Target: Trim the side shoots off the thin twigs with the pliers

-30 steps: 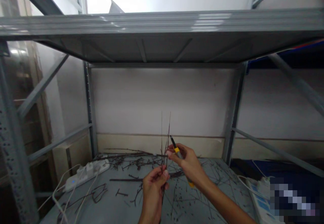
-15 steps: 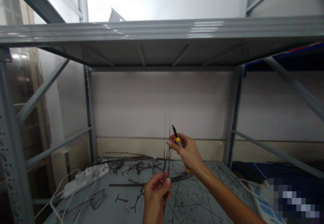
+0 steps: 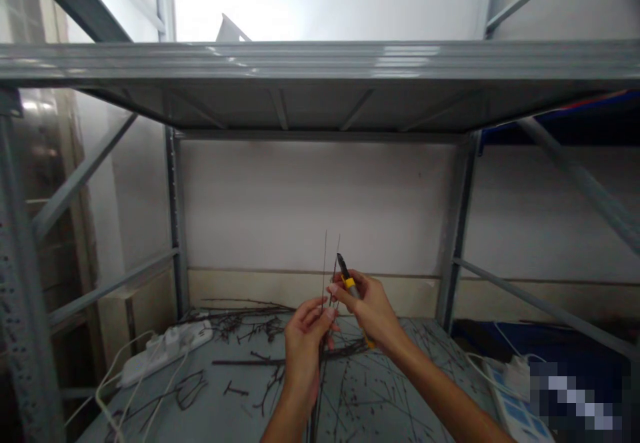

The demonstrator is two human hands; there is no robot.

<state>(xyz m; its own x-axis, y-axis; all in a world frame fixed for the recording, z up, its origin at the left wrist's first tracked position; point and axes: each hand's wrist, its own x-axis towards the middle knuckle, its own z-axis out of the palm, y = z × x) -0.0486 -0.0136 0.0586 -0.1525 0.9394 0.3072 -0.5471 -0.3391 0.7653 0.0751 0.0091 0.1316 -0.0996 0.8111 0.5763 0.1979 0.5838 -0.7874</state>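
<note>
Head cam, looking forward and down under a steel rack (image 3: 320, 63): left hand (image 3: 304, 353) near the middle of the view, grip closed around two thin dark twigs (image 3: 325, 276), tips pointing straight up, lower ends running down past the palm. Right hand (image 3: 370, 306) just beside them, grip closed on what looks like a utility knife (image 3: 351, 293), yellow and grey, black tip angled up and almost touching the twigs. Hard to tell from here whether any blade is out. Step in hand, going by the look of it: twigs and knife brought together, held up in the air above the shelf, not resting on anything. Next move seemingly calling for a steady pinch on the twigs, with fingers kept clear of that tip. Containers: none in sight, just loose stuff on the grey steel shelf (image 3: 440, 369), mainly a tangled heap of twigs (image 3: 240, 323) toward the back and plenty of thin bits scattered around. White power strip (image 3: 165, 356) on the left with white cables (image 3: 117, 389), another power strip (image 3: 515, 396) on the right, next to a pixelated blur (image 3: 575, 396), no idea what's under it.
</note>
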